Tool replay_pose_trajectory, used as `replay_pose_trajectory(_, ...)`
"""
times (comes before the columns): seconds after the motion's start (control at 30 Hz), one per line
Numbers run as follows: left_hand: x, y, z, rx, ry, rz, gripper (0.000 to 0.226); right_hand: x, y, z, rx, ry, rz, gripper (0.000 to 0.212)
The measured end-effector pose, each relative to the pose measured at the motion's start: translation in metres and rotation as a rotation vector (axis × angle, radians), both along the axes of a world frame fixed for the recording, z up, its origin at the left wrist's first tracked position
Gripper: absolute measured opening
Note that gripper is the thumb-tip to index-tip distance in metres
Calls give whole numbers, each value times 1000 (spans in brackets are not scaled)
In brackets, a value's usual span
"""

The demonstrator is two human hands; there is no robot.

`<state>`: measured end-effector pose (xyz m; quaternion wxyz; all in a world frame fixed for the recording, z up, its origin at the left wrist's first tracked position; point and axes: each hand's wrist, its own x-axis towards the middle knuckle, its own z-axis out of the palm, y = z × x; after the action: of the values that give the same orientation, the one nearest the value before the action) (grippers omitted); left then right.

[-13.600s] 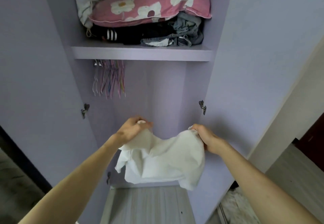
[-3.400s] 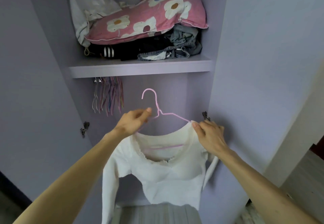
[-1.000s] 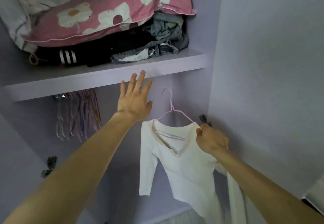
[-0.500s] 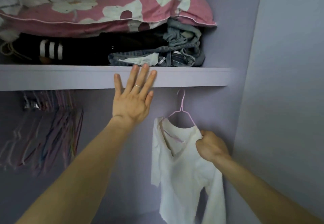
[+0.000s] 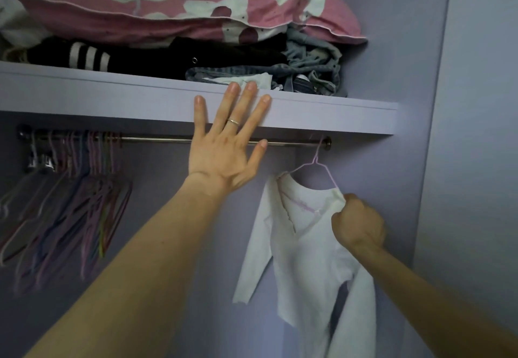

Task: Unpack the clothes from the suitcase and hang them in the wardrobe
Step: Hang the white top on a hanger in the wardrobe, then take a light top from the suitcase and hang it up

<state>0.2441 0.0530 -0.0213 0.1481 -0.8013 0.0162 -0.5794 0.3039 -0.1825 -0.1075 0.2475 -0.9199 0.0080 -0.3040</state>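
White long-sleeved top point(image 5: 308, 245) hangs on a thin pink wire hanger point(image 5: 322, 165), its shoulder bunched inside the curled fingers of the right hand point(image 5: 358, 224), a fist with the arm reaching up. The hanger's hook meets the right end of the metal rail point(image 5: 157, 140). The left hand point(image 5: 224, 155) presses flat, fingers straight and spread, against the lilac shelf's point(image 5: 112, 96) front edge.

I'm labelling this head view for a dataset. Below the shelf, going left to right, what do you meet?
Empty hangers on the rail → left hand, flat against the shelf → white top on its pink hanger → right hand, gripping the top's shoulder.
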Motion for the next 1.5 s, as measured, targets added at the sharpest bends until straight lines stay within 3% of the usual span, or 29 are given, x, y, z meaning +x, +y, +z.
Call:
replay_pose_trajectory(0.1, 1, -1, -1, 0, -6, 8, 74, 12, 1, 20, -96, 102, -22, 28)
replay_pose_trajectory(0.23, -1, -2, 0, 0, 4, 11, 77, 26, 0, 29, -376, 228, -96, 34)
replay_pose_trajectory(0.43, -1, -4, 0, -9, 18, 34, 80, 49, -4, 15, -581, 166, -224, 35)
replay_pose_trajectory(0.53, -2, -4, 0, -17, 24, 37, 81, 57, -4, 2, -626, 108, -260, 45)
replay_pose_trajectory(0.77, -10, -9, 2, -52, 120, 44, 93, 41, -11, -10, -767, 14, -233, 52)
replay_pose_trajectory(0.87, -22, -16, 7, -105, 235, 58, 102, 19, -22, 5, -865, 111, -110, 59)
replay_pose_trajectory(1.0, -50, -35, 26, -223, 440, 72, 108, -43, -29, 47, -521, 286, 10, 51)
replay_pose_trajectory(1.17, -108, -68, 32, -385, 765, -47, 89, -125, -48, 95, -238, 312, 179, 35)
replay_pose_trajectory(1.33, -185, -96, 16, -406, 971, -215, 71, -232, -83, 116, -121, 258, 306, 34)
replay_pose_trajectory(1.5, -241, -139, -8, -401, 1008, -421, 57, -335, -129, 95, -112, 198, 288, 32)
